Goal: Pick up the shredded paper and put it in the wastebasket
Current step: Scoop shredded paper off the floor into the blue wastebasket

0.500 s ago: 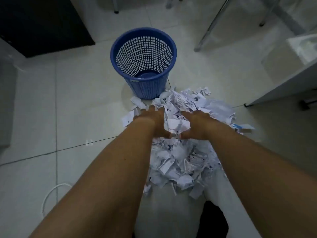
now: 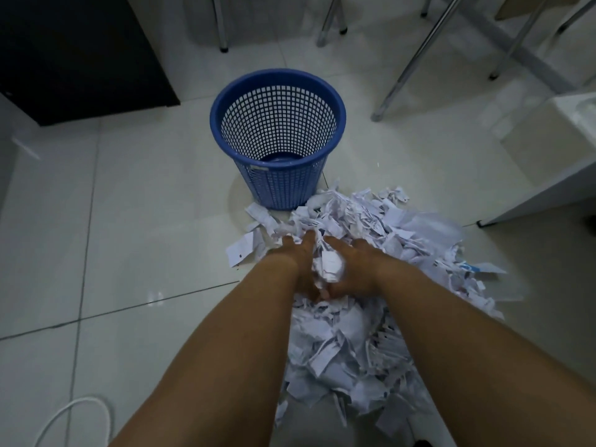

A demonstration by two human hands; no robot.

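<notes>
A big heap of white shredded paper [image 2: 371, 333] lies on the tiled floor in front of me. Just beyond it stands a blue mesh wastebasket [image 2: 277, 140], upright, with nothing visible inside. My left hand [image 2: 296, 262] and my right hand [image 2: 354, 269] are pressed together on the far part of the heap, palms facing each other, cupping a wad of scraps [image 2: 330, 266] between them. The fingertips are partly buried in paper.
A black cabinet [image 2: 74, 50] stands at the back left. Metal chair and table legs [image 2: 416, 56] rise at the back right. A white unit [image 2: 554, 162] sits at the right. A white cable [image 2: 74, 411] loops on the floor at the lower left.
Both hands have closed in toward each other and squeezed a wad of scraps between the palms. The view has shifted slightly; the basket has not moved.
</notes>
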